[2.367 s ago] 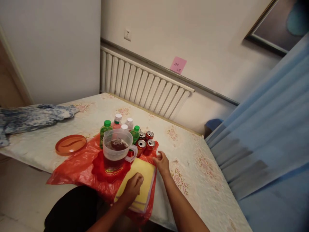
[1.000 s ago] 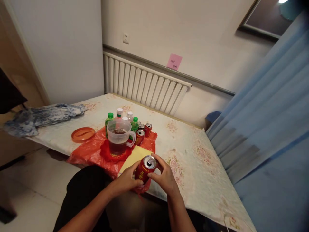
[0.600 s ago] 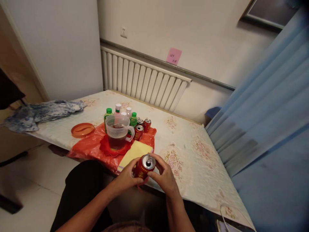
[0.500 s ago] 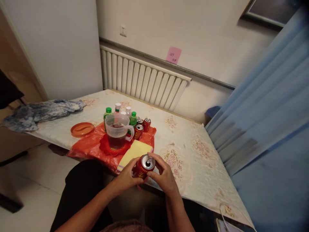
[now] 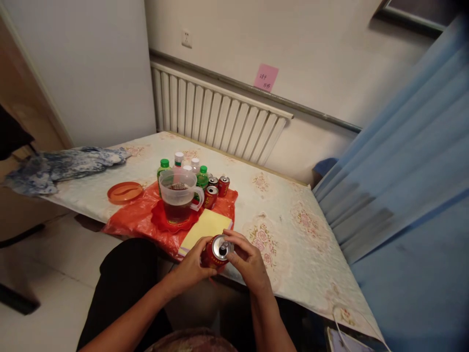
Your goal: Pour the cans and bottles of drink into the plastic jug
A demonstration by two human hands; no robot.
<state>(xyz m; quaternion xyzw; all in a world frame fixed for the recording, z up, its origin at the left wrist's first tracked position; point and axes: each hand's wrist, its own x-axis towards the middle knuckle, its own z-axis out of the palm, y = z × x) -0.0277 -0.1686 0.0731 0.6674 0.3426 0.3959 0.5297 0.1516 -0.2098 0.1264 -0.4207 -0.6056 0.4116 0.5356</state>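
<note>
A red drink can (image 5: pixel 217 252) with an opened silver top is held over the table's near edge, its top tilted toward me. My left hand (image 5: pixel 193 264) is closed around the can's left side. On the other side, the thumb and fingers of my right hand (image 5: pixel 249 266) grip its upper rim near the opening. Just beyond lies a yellow notepad (image 5: pixel 207 227). A clear plastic jug (image 5: pixel 178 198) with dark liquid stands in a red scalloped dish (image 5: pixel 157 217), left of the pad.
Red cans (image 5: pixel 211 197) and several bottles (image 5: pixel 164 168) stand behind the jug on a red plastic bag (image 5: pixel 126 217). An orange lid (image 5: pixel 125 192) lies left, near a patterned cloth (image 5: pixel 80 164). A blue curtain (image 5: pixel 410 171) hangs at the right of the floral-covered table (image 5: pixel 289 254).
My right thumb has shifted up from the can's side to its rim. The can has moved slightly left and tilted a little. The rest of the table stays as it was.
</note>
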